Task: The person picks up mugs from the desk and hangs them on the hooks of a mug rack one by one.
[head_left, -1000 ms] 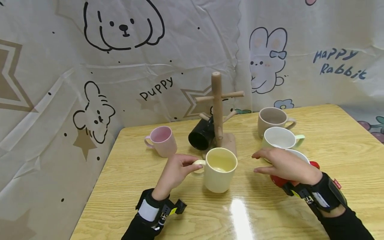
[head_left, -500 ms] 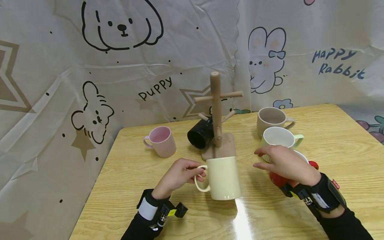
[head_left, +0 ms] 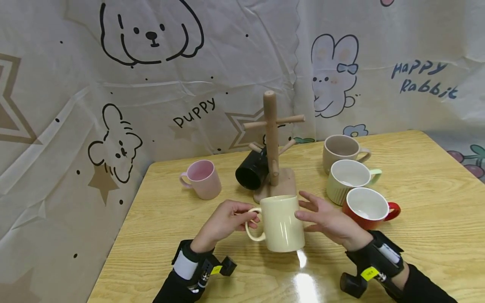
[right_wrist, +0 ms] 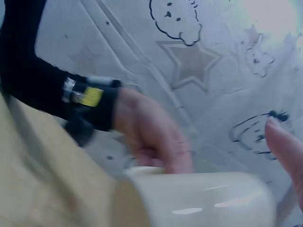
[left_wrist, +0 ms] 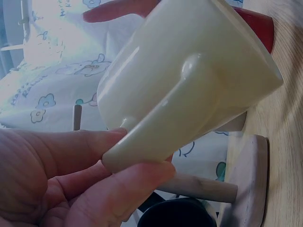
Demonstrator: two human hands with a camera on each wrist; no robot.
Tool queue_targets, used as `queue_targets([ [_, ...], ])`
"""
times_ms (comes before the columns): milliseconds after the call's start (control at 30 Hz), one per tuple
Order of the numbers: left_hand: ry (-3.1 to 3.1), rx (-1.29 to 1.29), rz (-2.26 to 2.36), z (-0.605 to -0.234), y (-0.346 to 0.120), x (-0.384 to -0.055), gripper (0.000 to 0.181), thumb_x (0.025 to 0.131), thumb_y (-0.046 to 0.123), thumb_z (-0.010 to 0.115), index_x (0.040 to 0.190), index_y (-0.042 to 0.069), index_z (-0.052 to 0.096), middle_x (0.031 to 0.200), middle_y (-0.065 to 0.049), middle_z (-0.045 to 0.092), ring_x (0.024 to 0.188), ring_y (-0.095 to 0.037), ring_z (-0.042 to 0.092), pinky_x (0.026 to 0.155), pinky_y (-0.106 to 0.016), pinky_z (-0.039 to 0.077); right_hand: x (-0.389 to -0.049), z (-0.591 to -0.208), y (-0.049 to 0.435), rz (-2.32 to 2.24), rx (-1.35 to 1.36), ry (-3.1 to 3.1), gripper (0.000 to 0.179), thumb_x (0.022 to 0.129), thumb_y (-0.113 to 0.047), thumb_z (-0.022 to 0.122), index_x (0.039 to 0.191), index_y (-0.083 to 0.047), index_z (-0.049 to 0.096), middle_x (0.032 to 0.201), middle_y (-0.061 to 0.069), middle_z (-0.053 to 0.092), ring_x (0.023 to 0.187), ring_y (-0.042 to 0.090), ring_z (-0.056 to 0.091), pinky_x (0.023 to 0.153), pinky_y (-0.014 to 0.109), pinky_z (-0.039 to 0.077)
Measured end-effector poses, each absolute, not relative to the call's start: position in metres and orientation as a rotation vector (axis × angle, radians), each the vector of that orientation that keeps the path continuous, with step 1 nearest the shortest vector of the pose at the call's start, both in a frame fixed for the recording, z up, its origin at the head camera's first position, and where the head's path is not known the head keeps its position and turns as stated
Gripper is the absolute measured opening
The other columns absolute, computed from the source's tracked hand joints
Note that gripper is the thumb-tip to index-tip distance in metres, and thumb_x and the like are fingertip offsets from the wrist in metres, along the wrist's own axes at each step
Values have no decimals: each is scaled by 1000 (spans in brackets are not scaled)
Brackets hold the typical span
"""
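Note:
My left hand pinches the handle of a pale yellow mug between thumb and fingers. In the left wrist view, the mug is tilted and its handle lies between my thumb and fingertips. My right hand is at the mug's other side with fingers spread and extended; the fingertips are at its wall, and contact is hard to tell. Behind the mug stands a wooden mug tree with several pegs. A black mug hangs tilted low on its left side, mouth toward me.
A pink mug stands left of the tree. On the right, a taupe mug, a pale green mug and a red mug with white inside form a row. A printed curtain hangs behind the wooden table.
The yellow mug has come down and toward me, turning from showing its inside to standing side-on. My right hand has moved left from over the red mug to the yellow mug's side.

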State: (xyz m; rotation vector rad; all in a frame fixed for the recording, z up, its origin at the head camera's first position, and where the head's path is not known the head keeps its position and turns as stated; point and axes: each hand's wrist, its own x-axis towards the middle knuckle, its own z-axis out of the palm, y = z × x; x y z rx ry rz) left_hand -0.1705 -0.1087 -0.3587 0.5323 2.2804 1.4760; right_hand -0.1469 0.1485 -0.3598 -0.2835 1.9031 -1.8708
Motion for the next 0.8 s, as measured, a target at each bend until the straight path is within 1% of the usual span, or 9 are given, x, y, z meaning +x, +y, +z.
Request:
queue_targets([
  [33, 2286, 535, 1474, -359, -108, -171, 25, 87, 16, 53, 99, -4, 64, 83, -16, 67, 74, -14, 61, 65, -29, 52, -146, -363, 144, -1879, -261, 1853, 94, 82, -33, 60, 141, 2, -5, 143, 35, 8, 125, 45, 24, 95, 62, 31],
  [100, 2293, 545, 1475, -359, -108, -171, 25, 87, 16, 53, 98, -4, 64, 82, -17, 67, 73, -14, 61, 65, -29, 53, -146, -369, 136, -1896, -219, 1811, 97, 80, -33, 61, 140, 1, -6, 141, 34, 14, 122, 42, 31, 93, 59, 34],
  [200, 2291, 537, 1482, -360, -107, -170, 25, 87, 16, 54, 99, -3, 64, 84, -17, 67, 74, -13, 61, 65, -28, 52, -145, -379, 127, -1931, -190, 1820, 94, 78, -27, 64, 141, -1, -1, 135, 31, 27, 112, 34, 42, 91, 50, 39],
  [333, 2295, 539, 1488, -361, -105, -169, 24, 86, 16, 55, 99, -2, 64, 84, -17, 67, 73, -13, 61, 64, -27, 52, -144, -391, 117, -1984, -156, 1893, 86, 73, -19, 69, 137, -2, 14, 124, 25, 40, 101, 26, 49, 86, 41, 43],
  [467, 2345, 556, 1459, -360, -102, -167, 21, 85, 19, 57, 93, 2, 67, 78, -13, 67, 71, -13, 59, 63, -28, 50, -145, -402, 108, -2043, -111, 1932, 76, 69, -15, 73, 130, -2, 30, 116, 20, 48, 97, 24, 52, 83, 39, 44],
  [600, 2398, 584, 1427, -360, -100, -165, 21, 83, 22, 60, 91, 4, 68, 77, -12, 67, 69, -11, 57, 61, -28, 50, -147, -407, 104, -2083, -77, 1903, 69, 69, -13, 72, 127, -4, 35, 113, 18, 51, 96, 24, 53, 81, 39, 45],
  [800, 2504, 635, 1315, -359, -98, -165, 25, 84, 27, 58, 96, 6, 67, 83, -11, 67, 69, -12, 61, 61, -27, 50, -147, -406, 104, -2083, -73, 1935, 69, 69, -13, 71, 127, -6, 34, 114, 18, 50, 97, 25, 52, 81, 39, 46],
])
